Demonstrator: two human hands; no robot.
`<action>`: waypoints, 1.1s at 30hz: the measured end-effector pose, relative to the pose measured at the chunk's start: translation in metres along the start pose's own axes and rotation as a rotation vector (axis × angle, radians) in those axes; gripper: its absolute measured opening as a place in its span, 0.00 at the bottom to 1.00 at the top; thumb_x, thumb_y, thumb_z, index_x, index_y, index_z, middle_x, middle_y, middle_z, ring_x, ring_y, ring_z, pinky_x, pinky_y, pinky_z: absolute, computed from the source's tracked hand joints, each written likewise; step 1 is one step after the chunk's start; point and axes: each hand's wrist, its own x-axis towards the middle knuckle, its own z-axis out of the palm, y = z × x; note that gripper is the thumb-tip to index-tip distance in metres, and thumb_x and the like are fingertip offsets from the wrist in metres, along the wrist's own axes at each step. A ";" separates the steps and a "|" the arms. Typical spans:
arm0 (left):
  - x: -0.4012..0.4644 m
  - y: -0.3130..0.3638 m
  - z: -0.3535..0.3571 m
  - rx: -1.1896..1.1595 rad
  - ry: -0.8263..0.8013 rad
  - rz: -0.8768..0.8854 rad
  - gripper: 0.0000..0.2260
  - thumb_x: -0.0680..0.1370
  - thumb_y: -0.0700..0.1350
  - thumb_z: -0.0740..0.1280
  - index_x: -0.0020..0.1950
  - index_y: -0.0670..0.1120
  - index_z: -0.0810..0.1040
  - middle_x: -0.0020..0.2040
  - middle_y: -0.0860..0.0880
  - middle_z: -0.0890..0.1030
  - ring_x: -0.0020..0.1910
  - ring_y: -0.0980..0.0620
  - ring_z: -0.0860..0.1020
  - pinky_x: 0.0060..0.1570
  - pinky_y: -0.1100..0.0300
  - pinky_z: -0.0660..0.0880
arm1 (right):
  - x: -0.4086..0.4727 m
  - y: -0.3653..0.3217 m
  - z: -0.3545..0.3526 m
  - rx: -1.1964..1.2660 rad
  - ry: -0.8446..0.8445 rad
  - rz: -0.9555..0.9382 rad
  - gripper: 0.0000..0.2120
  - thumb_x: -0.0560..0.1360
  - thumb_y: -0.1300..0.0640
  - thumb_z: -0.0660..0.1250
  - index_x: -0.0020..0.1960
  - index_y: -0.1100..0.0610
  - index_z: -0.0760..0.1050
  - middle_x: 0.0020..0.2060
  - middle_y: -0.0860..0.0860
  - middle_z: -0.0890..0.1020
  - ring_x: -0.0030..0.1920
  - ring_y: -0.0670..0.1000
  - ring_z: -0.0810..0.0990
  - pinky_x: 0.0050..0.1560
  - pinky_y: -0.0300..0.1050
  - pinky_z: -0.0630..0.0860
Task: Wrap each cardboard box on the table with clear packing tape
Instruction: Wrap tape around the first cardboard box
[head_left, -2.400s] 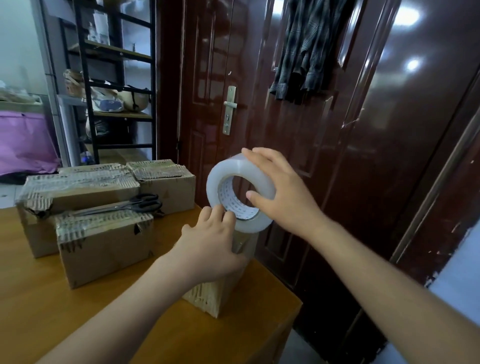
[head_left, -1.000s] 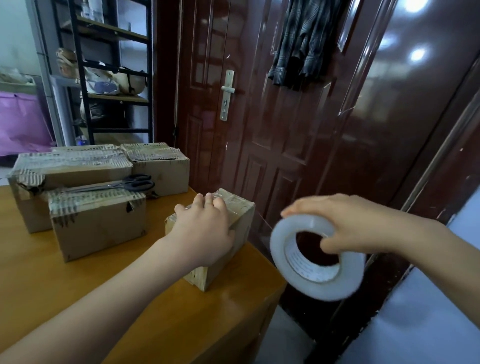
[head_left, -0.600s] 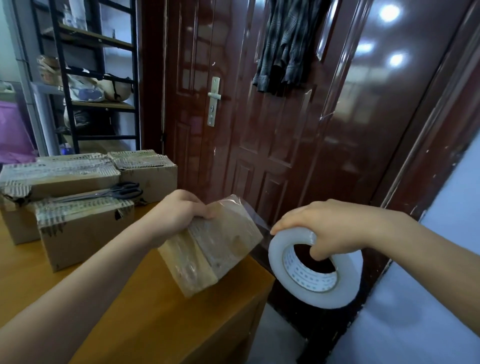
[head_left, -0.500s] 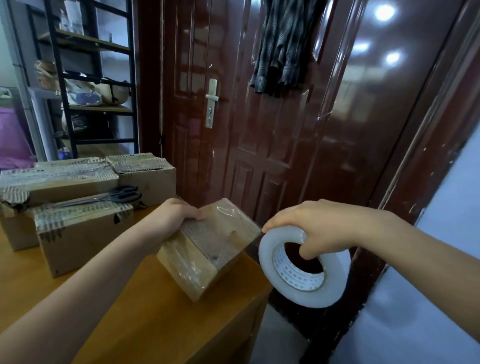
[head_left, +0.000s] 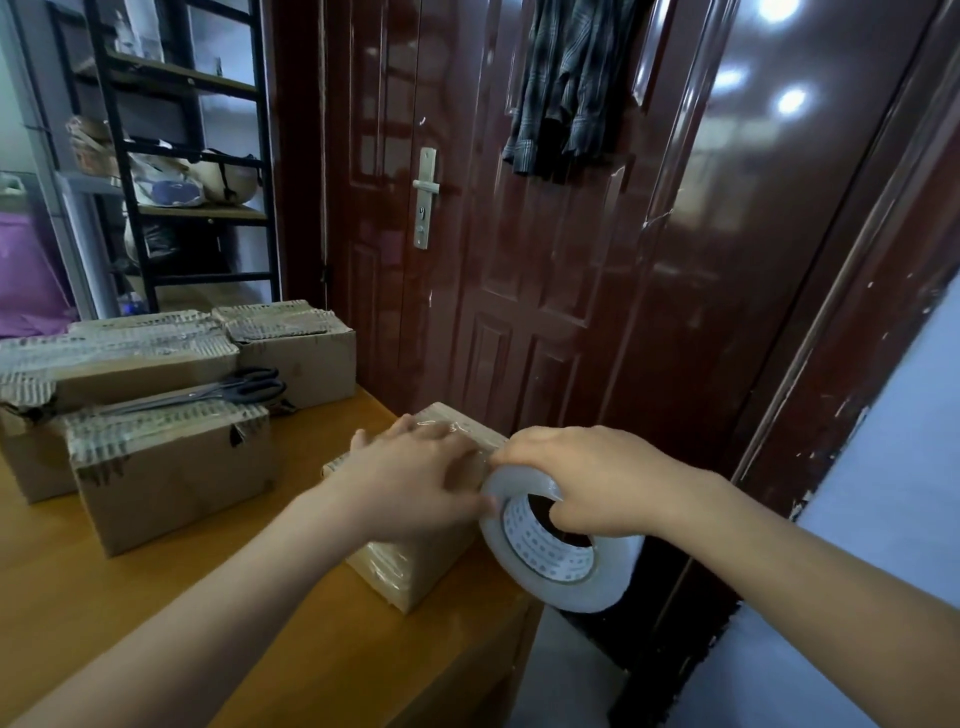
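While the small cardboard box (head_left: 415, 561) is sitting near the corner of the wooden tabletop (head_left: 156, 597), the left hand (head_left: 415, 483) is lying flat on top of it with fingers spread and fairly straight, pressing down on its glossy, tape-covered surface. Just to the right of that hand, touching it at the fingertips, the right hand (head_left: 587, 478) is gripping the roll of clear packing tape (head_left: 556, 551), fingers curled over the rim and into the core, and the roll is hanging beyond the tabletop's edge, up against the box's right side. Well to the left of the left hand, three more cardboard boxes (head_left: 171, 467) are standing grouped together, and a pair of black scissors (head_left: 218, 392) is lying on top of the nearest one. Beyond both hands, a dark red door (head_left: 519, 260) is standing closed.
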 end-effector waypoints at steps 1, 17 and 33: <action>-0.002 0.005 0.004 0.079 -0.060 -0.031 0.34 0.74 0.69 0.60 0.76 0.59 0.56 0.78 0.55 0.56 0.77 0.46 0.52 0.72 0.38 0.53 | -0.001 -0.001 0.004 0.017 0.029 -0.001 0.36 0.72 0.64 0.61 0.74 0.39 0.58 0.70 0.40 0.65 0.47 0.46 0.73 0.38 0.43 0.75; 0.000 -0.022 -0.028 -1.065 -0.191 -0.159 0.21 0.64 0.47 0.73 0.56 0.48 0.81 0.48 0.43 0.85 0.45 0.44 0.84 0.44 0.54 0.80 | -0.011 -0.003 -0.081 0.064 0.404 -0.014 0.12 0.70 0.53 0.72 0.51 0.53 0.75 0.49 0.47 0.73 0.48 0.50 0.75 0.47 0.51 0.75; -0.006 0.007 0.000 0.304 0.074 -0.182 0.30 0.79 0.65 0.52 0.73 0.44 0.61 0.75 0.46 0.63 0.73 0.44 0.63 0.70 0.46 0.65 | 0.064 -0.034 -0.055 0.541 1.178 0.199 0.20 0.78 0.53 0.59 0.28 0.54 0.70 0.25 0.47 0.72 0.28 0.47 0.71 0.31 0.42 0.63</action>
